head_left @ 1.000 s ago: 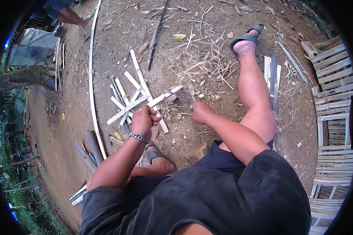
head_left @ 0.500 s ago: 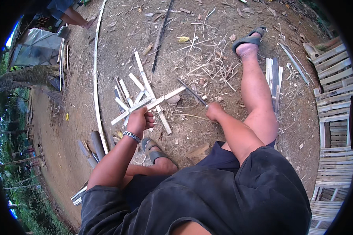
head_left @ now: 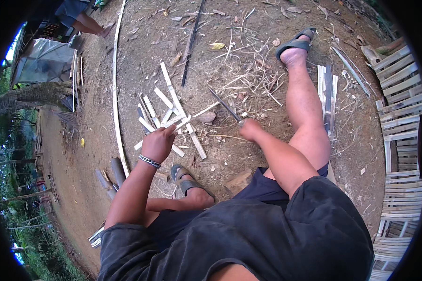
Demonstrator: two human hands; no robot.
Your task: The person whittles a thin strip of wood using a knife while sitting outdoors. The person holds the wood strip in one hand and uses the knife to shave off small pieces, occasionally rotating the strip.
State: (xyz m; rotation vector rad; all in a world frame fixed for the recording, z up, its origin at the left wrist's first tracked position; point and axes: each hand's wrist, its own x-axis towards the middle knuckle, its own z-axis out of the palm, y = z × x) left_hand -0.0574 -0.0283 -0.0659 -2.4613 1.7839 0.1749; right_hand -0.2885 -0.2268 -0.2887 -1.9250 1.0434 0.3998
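Now left hand point(head_left: 158, 143) clamps pale bamboo strip point(head_left: 185, 121), long axis running up-right toward knife point(head_left: 225, 107). Right hand point(head_left: 249, 129) grips knife handle, blade tip just right of strip end.

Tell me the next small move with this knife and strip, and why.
Probably bring the knife in the right hand back down to the bamboo strip gripped by the left hand: the blade is raised clear, pointing away, while the strip's free end sticks out toward it.
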